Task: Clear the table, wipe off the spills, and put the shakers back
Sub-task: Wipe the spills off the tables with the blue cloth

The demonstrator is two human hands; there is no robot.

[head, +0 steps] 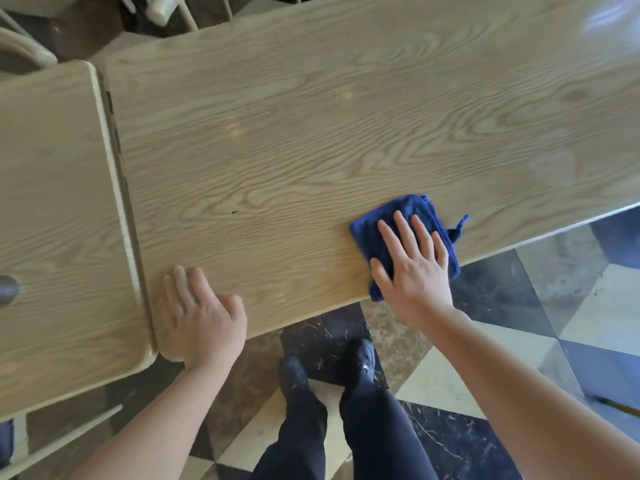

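Observation:
A folded blue cloth lies on the light wood-grain table near its front edge. My right hand presses flat on the cloth, fingers spread, covering most of it. My left hand rests palm down on the table's front left corner, fingers apart, holding nothing. A faint dull smear shows on the tabletop beyond the cloth to the right. No shakers are in view.
A second wood-grain table butts against the left side, with a grey object at its left edge. Pale chair frames stand beyond the far edge. My legs and dark shoes stand on a chequered tile floor.

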